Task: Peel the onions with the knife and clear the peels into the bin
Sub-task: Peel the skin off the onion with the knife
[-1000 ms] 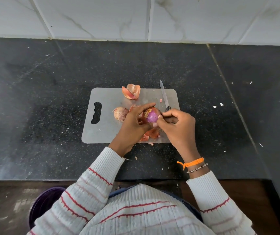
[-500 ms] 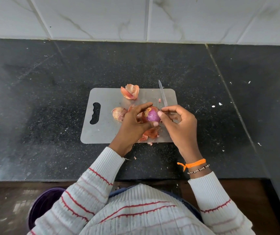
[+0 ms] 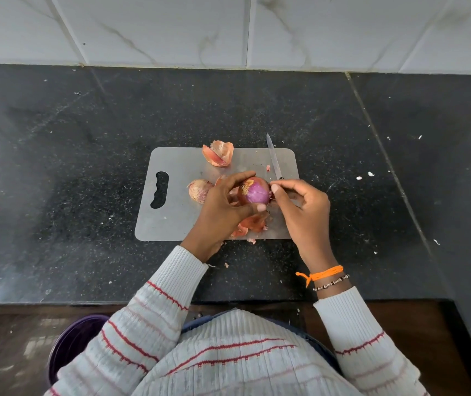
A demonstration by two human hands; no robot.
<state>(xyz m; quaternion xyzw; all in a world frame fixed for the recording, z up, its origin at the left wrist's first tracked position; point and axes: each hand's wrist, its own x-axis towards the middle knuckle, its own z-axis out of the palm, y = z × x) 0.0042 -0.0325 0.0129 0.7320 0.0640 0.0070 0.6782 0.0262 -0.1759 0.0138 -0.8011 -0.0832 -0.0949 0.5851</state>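
Observation:
My left hand (image 3: 223,207) grips a partly peeled purple onion (image 3: 255,191) above the grey cutting board (image 3: 177,218). My right hand (image 3: 303,207) holds the knife (image 3: 274,157), its blade pointing away over the board's far edge, while thumb and forefinger pinch at the onion's right side. An unpeeled onion (image 3: 198,190) lies on the board just left of my left hand. Orange peels (image 3: 218,152) rest at the board's far edge, and more peels (image 3: 253,224) lie under my hands. The purple bin (image 3: 71,344) stands on the floor at lower left, partly hidden by my sleeve.
The board sits on a black speckled countertop (image 3: 57,181) with small white scraps scattered at the right. A white tiled wall (image 3: 228,27) runs along the back. The counter's front edge lies just below my wrists, with dark floor beneath.
My right hand shifted slightly right and its fingertips now pinch the onion's right side. The onion has turned a little in my left hand, showing more purple flesh.

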